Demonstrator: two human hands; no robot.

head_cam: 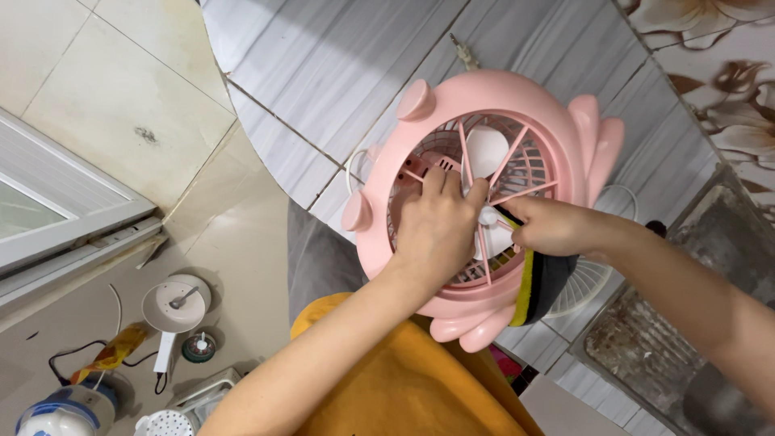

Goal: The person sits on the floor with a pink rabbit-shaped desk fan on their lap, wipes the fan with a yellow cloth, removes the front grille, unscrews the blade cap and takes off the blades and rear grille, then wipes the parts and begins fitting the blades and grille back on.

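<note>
Fan [557,121] on counter [339,73], sink [646,355] rightward

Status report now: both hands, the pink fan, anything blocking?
Left hand on the pink fan grille, fingers at the hub. Right hand pinching a black-and-yellow cloth at the grille. Nothing blocking.

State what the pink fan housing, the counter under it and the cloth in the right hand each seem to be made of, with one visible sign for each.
Pink fan housing: probably moulded plastic, smooth with a soft sheen and rounded knobs.
Counter: looks like glazed ceramic tile, grey-streaked, with grout lines.
Cloth in the right hand: seems soft fabric, dark with a yellow edge; it folds and hangs limp.
</note>
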